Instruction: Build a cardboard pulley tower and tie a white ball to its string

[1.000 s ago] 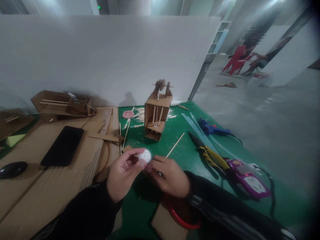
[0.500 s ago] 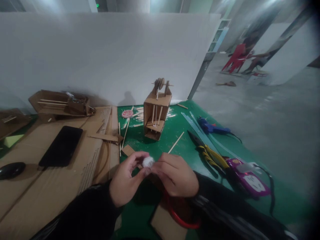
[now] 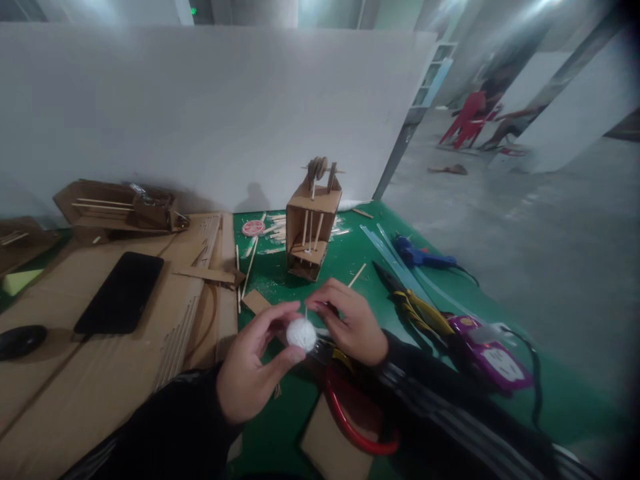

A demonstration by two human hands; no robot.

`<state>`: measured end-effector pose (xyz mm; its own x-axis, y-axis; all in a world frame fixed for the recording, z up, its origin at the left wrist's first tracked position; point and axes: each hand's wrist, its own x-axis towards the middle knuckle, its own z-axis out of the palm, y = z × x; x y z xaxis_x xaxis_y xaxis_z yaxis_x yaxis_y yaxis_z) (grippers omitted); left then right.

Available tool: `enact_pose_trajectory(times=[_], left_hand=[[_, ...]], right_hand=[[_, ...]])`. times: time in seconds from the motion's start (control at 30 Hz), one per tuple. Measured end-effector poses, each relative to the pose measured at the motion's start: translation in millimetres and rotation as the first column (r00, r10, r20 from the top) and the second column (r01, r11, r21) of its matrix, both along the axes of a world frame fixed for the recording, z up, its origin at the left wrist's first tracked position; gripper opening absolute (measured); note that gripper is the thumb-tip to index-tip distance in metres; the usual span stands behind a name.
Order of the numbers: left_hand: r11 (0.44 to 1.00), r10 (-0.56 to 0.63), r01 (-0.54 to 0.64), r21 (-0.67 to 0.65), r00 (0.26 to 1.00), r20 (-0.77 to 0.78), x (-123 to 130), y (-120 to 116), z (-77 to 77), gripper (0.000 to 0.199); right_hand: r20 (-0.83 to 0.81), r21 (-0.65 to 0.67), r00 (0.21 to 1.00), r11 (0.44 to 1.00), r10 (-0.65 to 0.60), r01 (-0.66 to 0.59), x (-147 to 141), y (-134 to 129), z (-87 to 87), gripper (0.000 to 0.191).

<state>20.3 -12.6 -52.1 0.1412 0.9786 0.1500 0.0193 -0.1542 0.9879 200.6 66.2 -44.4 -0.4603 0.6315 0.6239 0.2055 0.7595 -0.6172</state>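
Note:
A small ball of white string is pinched between the thumb and fingers of my left hand. My right hand is closed at the fingertips on the loose end of the string, which rises from the top of the ball. Just beyond both hands a cardboard tower stands upright, with sticks and a white string inside and cardboard discs on a thin rod at its top. Under my right wrist lie scissors with a red handle, partly hidden.
To the right lie yellow-handled pliers, a blue glue gun, clear glue sticks and a purple power strip. On the left, cardboard sheets carry a black phone and a mouse. Wooden sticks lie behind the tower.
My right hand has moved up and slightly away from my left, drawing a short strand from the ball. The ball now shows more fully between my left fingers.

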Motion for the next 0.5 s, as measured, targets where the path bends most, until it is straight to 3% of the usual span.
enact_pose_trajectory(times=[0.17, 0.5], left_hand=[[0.995, 0.010, -0.005, 0.098, 0.999, -0.053, 1.8, -1.3, 2.1, 0.035], [0.997, -0.022, 0.021, 0.077, 1.000, 0.012, 5.9, -5.4, 3.4, 0.030]], right_hand=[[0.062, -0.026, 0.996, 0.998, 0.065, -0.063, -4.3, -5.2, -9.1, 0.018], [0.096, -0.041, 0.991, 0.995, 0.089, -0.085, -3.1, -6.1, -6.4, 0.018]])
